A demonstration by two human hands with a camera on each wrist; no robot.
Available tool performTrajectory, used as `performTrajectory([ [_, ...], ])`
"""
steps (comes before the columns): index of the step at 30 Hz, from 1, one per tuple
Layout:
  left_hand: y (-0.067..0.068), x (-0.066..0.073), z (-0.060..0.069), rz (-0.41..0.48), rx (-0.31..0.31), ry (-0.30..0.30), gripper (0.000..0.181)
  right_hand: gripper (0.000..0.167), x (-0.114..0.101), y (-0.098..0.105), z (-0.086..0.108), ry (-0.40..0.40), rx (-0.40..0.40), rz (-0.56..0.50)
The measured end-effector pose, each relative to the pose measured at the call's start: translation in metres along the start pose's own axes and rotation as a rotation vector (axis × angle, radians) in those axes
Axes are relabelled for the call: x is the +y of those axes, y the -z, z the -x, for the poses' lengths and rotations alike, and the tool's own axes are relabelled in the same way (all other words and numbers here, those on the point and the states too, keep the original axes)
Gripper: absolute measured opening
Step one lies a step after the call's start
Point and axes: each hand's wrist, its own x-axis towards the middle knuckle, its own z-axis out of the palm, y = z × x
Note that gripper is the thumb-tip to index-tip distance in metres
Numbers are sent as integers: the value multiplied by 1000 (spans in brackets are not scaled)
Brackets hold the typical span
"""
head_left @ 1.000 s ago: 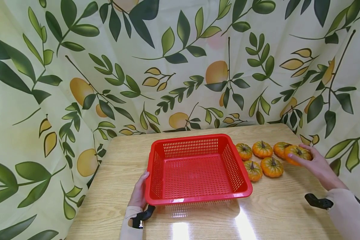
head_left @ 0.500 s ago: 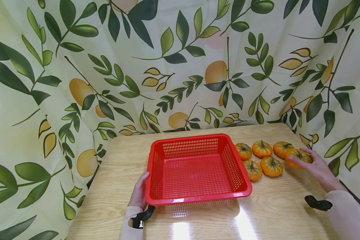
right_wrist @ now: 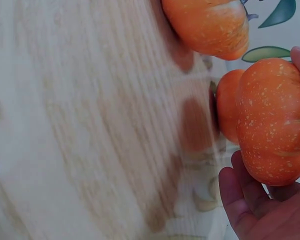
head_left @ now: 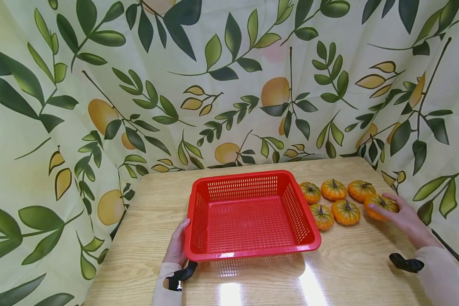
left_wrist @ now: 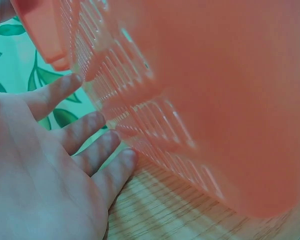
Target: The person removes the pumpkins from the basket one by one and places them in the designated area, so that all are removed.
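Note:
A red plastic basket (head_left: 252, 223) with slotted walls lies on the table, nothing inside it. My left hand (head_left: 176, 243) is at its left side; in the left wrist view the fairly straight fingers (left_wrist: 97, 145) touch the outer wall. At the table's right, my right hand (head_left: 407, 221) holds a small orange pumpkin (head_left: 378, 207) between thumb and fingers. The right wrist view shows this speckled pumpkin (right_wrist: 272, 122) near, with the fingers (right_wrist: 237, 200) around its lower side. Whether it touches the table, I cannot tell.
Several similar pumpkins (head_left: 346, 212) sit in two rows between the basket and my right hand. The front left one (head_left: 322, 217) is close against the basket's right side. A leaf-printed cloth (head_left: 229, 97) hangs behind the wooden table (head_left: 137, 255) and along both sides.
The pumpkin in my right hand has come slightly down and nearer, off the back right pumpkin it overlapped in view. My left hand and the basket stay put.

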Motion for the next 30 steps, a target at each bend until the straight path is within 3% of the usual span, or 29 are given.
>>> performTrajectory([
  [15,-1,0,-1,-11,39,12,53,98,17,-5,-2,30,31,23],
  [30,-1,-1,-1,-8,44,12,51,102,20,-7,-7,-47,-33,0],
])
